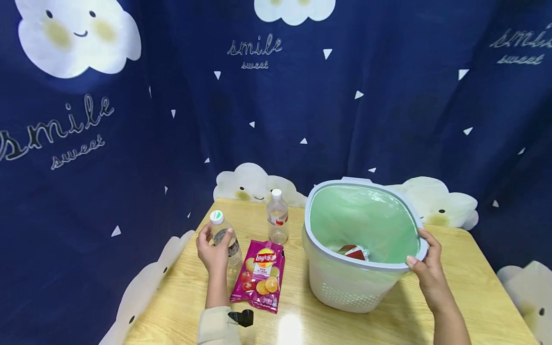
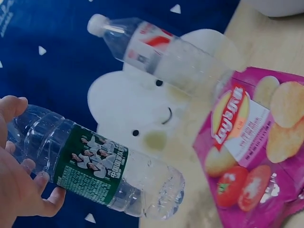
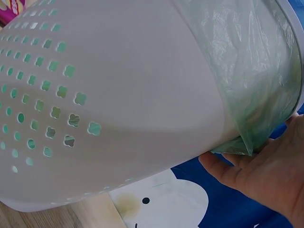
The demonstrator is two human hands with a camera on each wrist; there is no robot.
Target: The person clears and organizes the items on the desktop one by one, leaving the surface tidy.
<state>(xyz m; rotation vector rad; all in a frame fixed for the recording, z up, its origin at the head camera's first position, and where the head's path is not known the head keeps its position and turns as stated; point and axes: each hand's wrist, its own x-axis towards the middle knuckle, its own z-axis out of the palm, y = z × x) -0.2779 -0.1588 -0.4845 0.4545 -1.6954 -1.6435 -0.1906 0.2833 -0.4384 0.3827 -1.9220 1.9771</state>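
My left hand point(image 1: 215, 254) grips a clear plastic water bottle point(image 2: 92, 164) round its upper part. The bottle has a white cap and a dark green label; in the left wrist view its bottom shows free of the fingers. With my right hand point(image 1: 431, 273) I hold the right rim of a pale trash bin point(image 1: 345, 290), thumb on the near side. A thin green bag point(image 1: 362, 215) lines the bin and folds over its edge. Inside lies a red, brown and silver wrapper point(image 1: 355, 252), partly hidden by the front rim. The bin leans a little toward me.
A magenta Lay's chip bag point(image 1: 258, 278) lies flat on the wooden table point(image 1: 297, 292), between the left hand and the bin. Behind it stands another clear bottle point(image 1: 278, 220) with a white cap and red-and-white label. A dark blue curtain point(image 1: 267, 120) hangs behind the table.
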